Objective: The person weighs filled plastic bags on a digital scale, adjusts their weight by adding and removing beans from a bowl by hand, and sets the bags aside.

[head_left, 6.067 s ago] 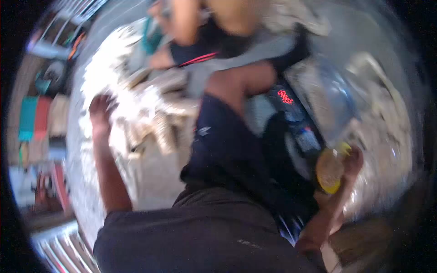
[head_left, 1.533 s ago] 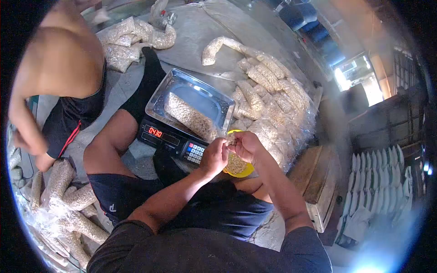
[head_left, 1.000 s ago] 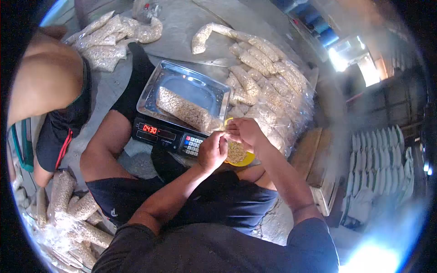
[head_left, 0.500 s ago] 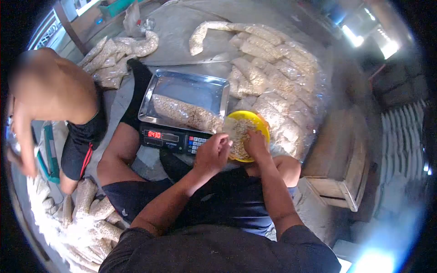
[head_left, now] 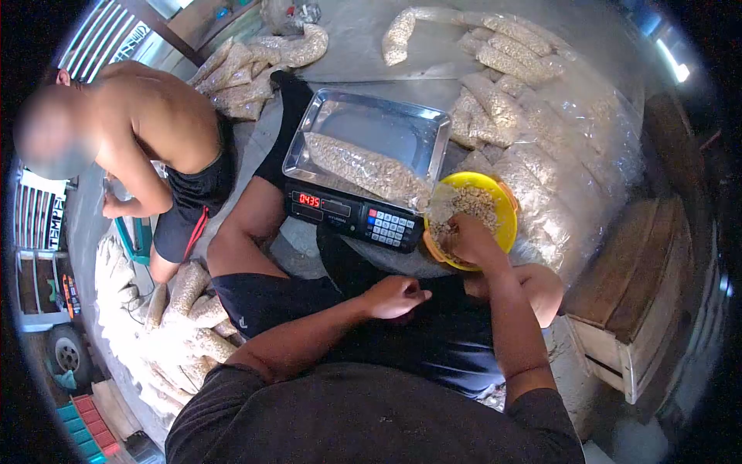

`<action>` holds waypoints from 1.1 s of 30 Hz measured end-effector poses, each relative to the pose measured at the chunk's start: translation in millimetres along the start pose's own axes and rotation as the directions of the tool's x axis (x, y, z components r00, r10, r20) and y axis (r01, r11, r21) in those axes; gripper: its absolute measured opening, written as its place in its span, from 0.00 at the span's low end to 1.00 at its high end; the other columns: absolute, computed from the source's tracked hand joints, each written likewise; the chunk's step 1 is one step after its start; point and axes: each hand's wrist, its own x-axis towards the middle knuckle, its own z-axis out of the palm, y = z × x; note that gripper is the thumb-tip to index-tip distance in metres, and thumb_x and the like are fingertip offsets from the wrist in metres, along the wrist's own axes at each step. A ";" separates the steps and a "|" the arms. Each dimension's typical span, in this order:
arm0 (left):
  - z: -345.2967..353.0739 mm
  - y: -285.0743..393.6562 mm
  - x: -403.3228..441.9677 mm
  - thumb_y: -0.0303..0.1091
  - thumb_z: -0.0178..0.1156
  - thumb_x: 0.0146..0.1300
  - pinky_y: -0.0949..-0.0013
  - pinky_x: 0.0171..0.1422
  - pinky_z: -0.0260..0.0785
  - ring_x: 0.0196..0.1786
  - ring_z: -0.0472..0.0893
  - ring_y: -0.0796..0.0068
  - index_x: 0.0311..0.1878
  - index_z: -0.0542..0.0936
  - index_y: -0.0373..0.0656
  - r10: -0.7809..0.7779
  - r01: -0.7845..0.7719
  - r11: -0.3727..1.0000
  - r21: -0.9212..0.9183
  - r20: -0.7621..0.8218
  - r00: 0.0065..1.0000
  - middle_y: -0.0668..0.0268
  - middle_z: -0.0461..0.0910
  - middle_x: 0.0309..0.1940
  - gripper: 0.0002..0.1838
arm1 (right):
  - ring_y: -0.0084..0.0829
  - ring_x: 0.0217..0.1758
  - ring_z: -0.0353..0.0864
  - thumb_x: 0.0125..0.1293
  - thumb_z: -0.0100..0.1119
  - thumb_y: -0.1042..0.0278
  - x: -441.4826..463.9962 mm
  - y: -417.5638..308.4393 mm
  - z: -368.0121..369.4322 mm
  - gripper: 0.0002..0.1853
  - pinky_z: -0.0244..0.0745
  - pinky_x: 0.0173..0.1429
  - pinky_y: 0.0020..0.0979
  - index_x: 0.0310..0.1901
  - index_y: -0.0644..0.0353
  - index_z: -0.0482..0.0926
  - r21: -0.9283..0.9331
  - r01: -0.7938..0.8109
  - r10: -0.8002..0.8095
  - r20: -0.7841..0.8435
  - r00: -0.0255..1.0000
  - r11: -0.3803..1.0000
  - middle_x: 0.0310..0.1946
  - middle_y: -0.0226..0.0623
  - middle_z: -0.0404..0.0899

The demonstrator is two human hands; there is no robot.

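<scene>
My right hand [head_left: 473, 241] reaches into a yellow bowl [head_left: 508, 210] of pale beans [head_left: 473, 203], its fingers drawn together among them and the tips partly hidden. Above my lap, my left hand [head_left: 396, 298] is apart from the bowl and the scale, fingers curled in with the thumb against them; nothing shows in it. A long clear plastic bag of beans [head_left: 363, 167] lies across the steel tray [head_left: 379, 116] of a digital scale [head_left: 352, 219]. The bag's loose end [head_left: 440, 199] hangs over the bowl's near-left rim. Red digits on the display read 0.435.
Many filled bags [head_left: 533, 155] are piled at the right, with others [head_left: 267, 66] at the back and a heap [head_left: 182, 325] at the left. A co-worker [head_left: 158, 124] sits on the left. A wooden box [head_left: 626, 309] stands at the right.
My left hand has drawn back from the bag's end to above my lap. My right hand stays in the bowl. The display went from 0.430 to 0.435. The view has shifted, and the co-worker's arm is raised.
</scene>
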 end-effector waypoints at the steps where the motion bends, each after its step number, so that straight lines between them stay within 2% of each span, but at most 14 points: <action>1: -1.2 1.9 1.6 0.60 0.57 0.73 0.54 0.44 0.75 0.37 0.85 0.54 0.39 0.82 0.38 0.002 -0.002 1.000 0.007 -0.001 1.000 0.50 0.84 0.31 0.29 | 0.54 0.53 0.85 0.59 0.71 0.61 1.4 6.5 4.2 0.22 0.77 0.61 0.45 0.52 0.64 0.84 0.027 0.025 -0.025 -0.021 0.999 0.999 0.48 0.57 0.85; 3: -3.2 5.1 1.2 0.60 0.57 0.73 0.55 0.44 0.75 0.37 0.85 0.56 0.40 0.82 0.37 0.003 -0.003 1.000 0.015 0.000 1.000 0.51 0.84 0.31 0.29 | 0.52 0.53 0.85 0.58 0.73 0.61 7.1 24.6 19.9 0.21 0.77 0.61 0.44 0.51 0.64 0.85 0.077 0.074 -0.070 -0.060 0.996 0.994 0.46 0.56 0.86; 6: -0.6 -0.3 1.3 0.60 0.57 0.73 0.56 0.44 0.76 0.37 0.86 0.60 0.42 0.81 0.37 0.017 -0.017 1.000 0.003 0.015 1.000 0.53 0.85 0.31 0.29 | 0.50 0.52 0.86 0.57 0.73 0.63 16.7 34.6 14.6 0.19 0.78 0.60 0.43 0.49 0.63 0.86 0.051 0.026 -0.026 -0.004 1.000 0.998 0.44 0.53 0.87; 9: -4.9 8.6 -6.3 0.59 0.58 0.74 0.59 0.43 0.77 0.34 0.86 0.65 0.44 0.80 0.37 -0.042 0.045 0.997 -0.064 0.039 0.998 0.57 0.85 0.30 0.28 | 0.51 0.53 0.86 0.61 0.66 0.66 10.2 27.1 -6.8 0.15 0.79 0.59 0.45 0.50 0.59 0.87 0.116 0.031 -0.026 -0.051 0.998 0.993 0.46 0.51 0.87; 12: -8.5 8.3 -12.5 0.58 0.58 0.75 0.62 0.41 0.78 0.32 0.86 0.69 0.44 0.79 0.38 -0.016 0.028 0.981 -0.194 0.066 0.998 0.60 0.86 0.29 0.26 | 0.42 0.46 0.88 0.66 0.66 0.65 14.5 39.1 -1.5 0.14 0.81 0.53 0.40 0.50 0.60 0.86 0.331 -0.001 0.043 -0.120 0.992 0.944 0.41 0.46 0.88; 15: -8.8 0.8 -9.6 0.55 0.57 0.76 0.63 0.36 0.80 0.31 0.87 0.66 0.48 0.77 0.33 0.006 0.030 0.960 -0.280 0.127 0.992 0.56 0.86 0.31 0.27 | 0.31 0.38 0.85 0.70 0.64 0.63 10.4 39.6 -1.0 0.14 0.81 0.47 0.35 0.51 0.62 0.85 0.614 -0.034 0.131 -0.114 0.985 0.788 0.36 0.40 0.87; 18: -7.4 -2.4 -9.8 0.55 0.56 0.76 0.63 0.35 0.82 0.32 0.88 0.65 0.50 0.76 0.32 0.002 0.053 0.933 -0.356 0.152 0.988 0.54 0.85 0.31 0.28 | 0.19 0.33 0.78 0.73 0.64 0.62 13.8 50.7 7.8 0.11 0.76 0.37 0.25 0.50 0.59 0.84 0.589 -0.146 0.196 -0.021 0.980 0.794 0.34 0.24 0.81; 21: -7.0 -4.7 -8.2 0.55 0.56 0.76 0.63 0.36 0.82 0.32 0.88 0.64 0.51 0.76 0.32 0.024 0.036 0.932 -0.360 0.162 0.987 0.53 0.85 0.31 0.28 | 0.18 0.33 0.77 0.74 0.63 0.63 0.9 33.1 0.4 0.11 0.74 0.35 0.26 0.51 0.59 0.83 0.799 -0.177 0.289 0.004 0.957 0.575 0.38 0.26 0.81; 22: -8.3 0.3 -11.5 0.55 0.57 0.76 0.64 0.40 0.80 0.35 0.87 0.69 0.45 0.79 0.38 -0.038 0.104 0.919 -0.381 0.176 0.984 0.62 0.85 0.31 0.24 | 0.20 0.37 0.80 0.77 0.58 0.63 1.5 39.4 -1.8 0.10 0.77 0.37 0.27 0.51 0.60 0.82 0.831 -0.158 0.238 0.033 0.971 0.533 0.39 0.27 0.82; 25: -5.7 -2.8 -13.1 0.53 0.59 0.76 0.63 0.40 0.78 0.34 0.86 0.71 0.44 0.79 0.39 -0.053 0.115 0.905 -0.410 0.160 0.986 0.63 0.85 0.31 0.22 | 0.25 0.41 0.83 0.79 0.53 0.62 -5.7 40.9 -1.9 0.12 0.81 0.43 0.29 0.52 0.60 0.81 0.986 -0.113 0.162 0.092 0.983 0.123 0.41 0.28 0.83; 28: -4.3 2.4 -12.2 0.52 0.59 0.74 0.61 0.41 0.78 0.36 0.87 0.64 0.47 0.79 0.34 0.162 -0.161 0.987 0.011 -0.044 0.986 0.55 0.85 0.32 0.24 | 0.28 0.45 0.84 0.80 0.50 0.62 -19.7 13.3 -26.9 0.14 0.83 0.49 0.31 0.54 0.60 0.81 0.993 -0.077 0.206 0.095 0.974 -0.095 0.44 0.31 0.84; 31: -3.4 24.1 -12.9 0.50 0.61 0.73 0.60 0.44 0.76 0.36 0.86 0.62 0.44 0.81 0.36 0.249 -0.278 0.952 -0.126 -0.208 0.946 0.56 0.85 0.32 0.22 | 0.28 0.48 0.83 0.80 0.50 0.61 -33.6 -40.1 -56.6 0.15 0.82 0.53 0.32 0.56 0.60 0.79 0.995 -0.013 0.150 0.027 0.988 -0.096 0.48 0.33 0.84; 32: -4.3 24.3 -5.5 0.51 0.60 0.73 0.60 0.45 0.76 0.36 0.86 0.60 0.46 0.81 0.37 0.253 -0.287 0.937 -0.198 -0.181 0.950 0.56 0.85 0.33 0.21 | 0.28 0.51 0.83 0.81 0.49 0.61 -25.7 -25.3 -49.1 0.16 0.83 0.55 0.33 0.59 0.61 0.77 0.999 -0.009 0.101 0.012 0.995 -0.032 0.51 0.34 0.82; 33: -6.2 26.7 -5.3 0.50 0.61 0.73 0.62 0.45 0.76 0.36 0.85 0.64 0.45 0.81 0.38 0.260 -0.296 0.943 -0.153 -0.218 0.941 0.58 0.85 0.33 0.20 | 0.29 0.51 0.83 0.81 0.49 0.61 -25.2 -24.8 -48.9 0.16 0.82 0.56 0.34 0.59 0.61 0.77 1.000 -0.026 0.071 0.026 0.997 0.001 0.52 0.34 0.82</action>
